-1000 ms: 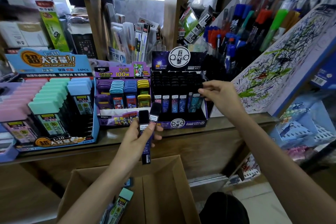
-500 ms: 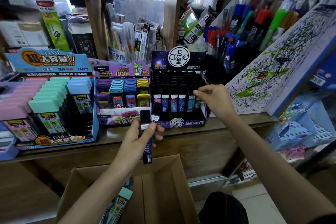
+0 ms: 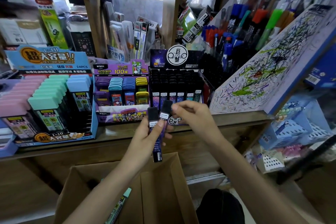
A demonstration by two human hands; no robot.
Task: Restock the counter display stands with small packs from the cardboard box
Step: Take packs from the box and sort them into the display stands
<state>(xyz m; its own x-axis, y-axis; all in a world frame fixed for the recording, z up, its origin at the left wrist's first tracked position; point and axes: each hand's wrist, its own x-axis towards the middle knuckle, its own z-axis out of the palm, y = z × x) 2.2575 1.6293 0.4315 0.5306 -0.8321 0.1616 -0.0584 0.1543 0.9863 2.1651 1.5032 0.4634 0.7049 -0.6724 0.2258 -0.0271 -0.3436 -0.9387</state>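
As your left hand (image 3: 145, 138) grips the two dark packs (image 3: 153, 116) side by side, with the thumb pressed over their labels, both are held above the cardboard box (image 3: 158, 187), in front of the counter (image 3: 236, 117) edge. The taller pack (image 3: 165, 112) stands almost upright. Its long axis leans a little, so the cap points up and to the right, toward your right hand (image 3: 192, 114). The curled fingertips (image 3: 173, 107) of that hand are at the cap, but I cannot tell if they already pinch it. The black display stand (image 3: 158, 60) is just behind, so I think you should draw the pack upward along its axis, then carry it forward.
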